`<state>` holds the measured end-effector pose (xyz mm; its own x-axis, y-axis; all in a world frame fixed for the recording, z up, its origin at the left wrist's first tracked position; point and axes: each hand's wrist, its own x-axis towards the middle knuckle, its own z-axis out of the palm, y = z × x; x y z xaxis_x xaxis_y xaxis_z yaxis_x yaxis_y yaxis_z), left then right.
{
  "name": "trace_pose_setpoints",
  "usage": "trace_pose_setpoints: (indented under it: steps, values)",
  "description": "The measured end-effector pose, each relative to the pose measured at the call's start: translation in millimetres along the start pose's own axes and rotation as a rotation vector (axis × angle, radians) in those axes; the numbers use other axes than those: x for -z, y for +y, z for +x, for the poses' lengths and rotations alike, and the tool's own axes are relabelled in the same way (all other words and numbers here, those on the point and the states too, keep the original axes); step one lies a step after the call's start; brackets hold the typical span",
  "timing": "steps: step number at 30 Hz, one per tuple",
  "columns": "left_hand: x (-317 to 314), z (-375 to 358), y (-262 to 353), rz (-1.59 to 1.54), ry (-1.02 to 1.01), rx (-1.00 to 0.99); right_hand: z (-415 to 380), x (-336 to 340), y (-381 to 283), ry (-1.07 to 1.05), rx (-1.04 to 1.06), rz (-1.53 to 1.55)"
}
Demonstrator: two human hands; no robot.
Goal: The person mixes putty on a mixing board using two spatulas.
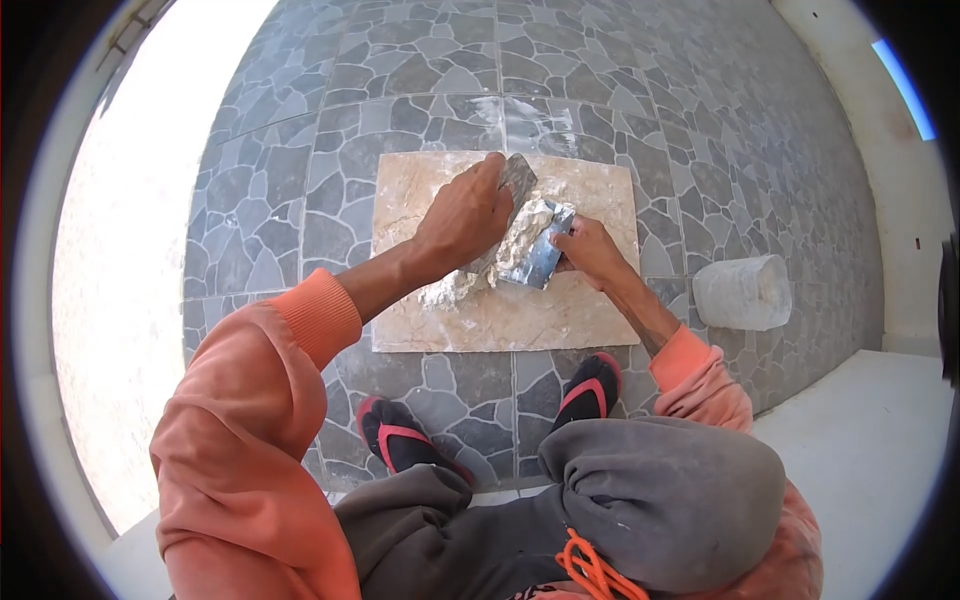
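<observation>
My left hand [466, 218] is closed around a grey, plaster-smeared scraper [519, 181], whose handle is mostly hidden under the fingers. Thumb and fingers of my right hand [592, 250] grip a shiny metal putty knife [536, 262] by its edge. A thick ridge of off-white plaster paste [522, 236] lies along the putty knife, between the two tools. More crumbly paste [450, 290] sits below my left hand on the beige stone-patterned tile [500, 328]. Both hands are over this tile, with the tools close together near its middle.
A translucent plastic container [743, 292] stands on the grey stone-patterned floor [420, 60] to the right. White smears mark the floor beyond the tile. My feet in red-strapped flip-flops [400, 432] are just in front of the tile. A wall [850, 120] rises at right.
</observation>
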<state>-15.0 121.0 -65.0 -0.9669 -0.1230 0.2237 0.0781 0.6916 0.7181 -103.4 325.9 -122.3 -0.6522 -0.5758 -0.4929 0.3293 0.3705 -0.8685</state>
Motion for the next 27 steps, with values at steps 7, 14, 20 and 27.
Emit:
trace_pose_setpoints:
  steps: [7, 14, 20, 27]
  values:
    - [-28.4, 4.3, -7.5, 0.073, -0.013, 0.086, -0.4, -19.2, -46.1, -0.059, 0.012, 0.027]
    - [-9.1, 7.4, -33.7, 0.149, -0.010, 0.108, 6.5, 54.0, -55.0, -0.016, -0.065, -0.027]
    - [11.0, 8.5, -38.5, 0.126, -0.003, 0.123, 70.2, 157.0, 17.5, 0.045, -0.267, -0.297]
    - [29.1, 10.2, -34.3, 0.116, 0.051, 0.195, 115.9, 99.4, 35.3, -0.150, -0.146, -0.319]
